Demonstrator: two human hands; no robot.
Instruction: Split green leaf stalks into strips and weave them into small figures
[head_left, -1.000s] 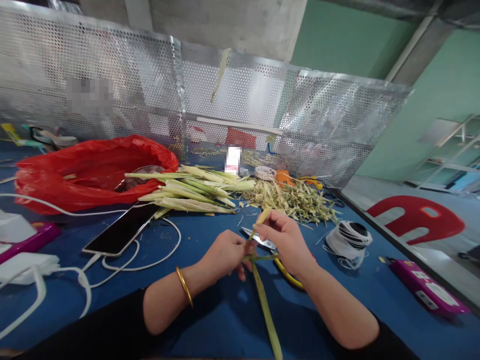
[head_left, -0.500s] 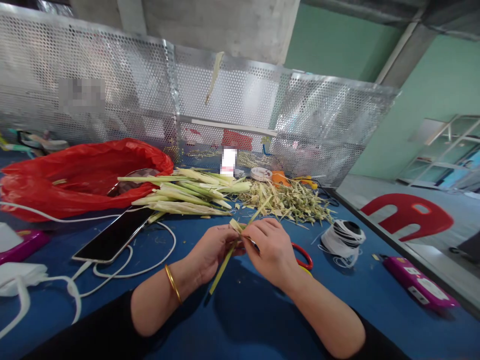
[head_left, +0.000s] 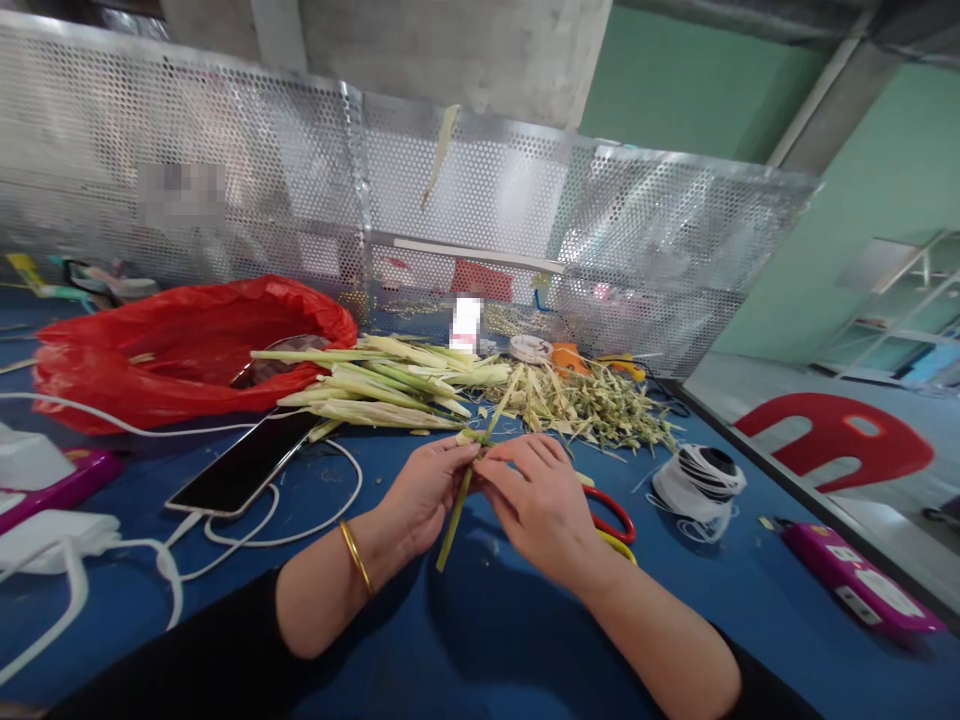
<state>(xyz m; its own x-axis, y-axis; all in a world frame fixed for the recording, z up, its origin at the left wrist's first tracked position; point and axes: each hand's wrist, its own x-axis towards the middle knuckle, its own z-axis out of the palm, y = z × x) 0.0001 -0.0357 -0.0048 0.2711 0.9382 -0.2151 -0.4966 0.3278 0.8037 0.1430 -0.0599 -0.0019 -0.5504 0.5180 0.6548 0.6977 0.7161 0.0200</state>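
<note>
My left hand [head_left: 427,488] and my right hand [head_left: 534,500] meet above the blue table [head_left: 480,640], both pinching a narrow green leaf strip [head_left: 454,512]. The strip's folded part sits between my fingertips; one end hangs down toward me, another points up toward the far pile. A gold bangle [head_left: 355,556] circles my left wrist. Scissors with red and yellow handles [head_left: 616,525] lie on the table just right of my right hand, partly hidden by it.
A bundle of pale green stalks [head_left: 382,385] and a heap of leaf scraps [head_left: 592,405] lie behind my hands. A red plastic bag [head_left: 172,345], a phone [head_left: 244,465] with white cables, a spool [head_left: 697,478], a pink case [head_left: 855,585] and a perforated metal screen [head_left: 465,220] surround them.
My hands have lifted and drawn together, away from me. The strip, which hung long toward me a second ago, is now shorter and slanted between my fingers. The scissors' handles have come into view.
</note>
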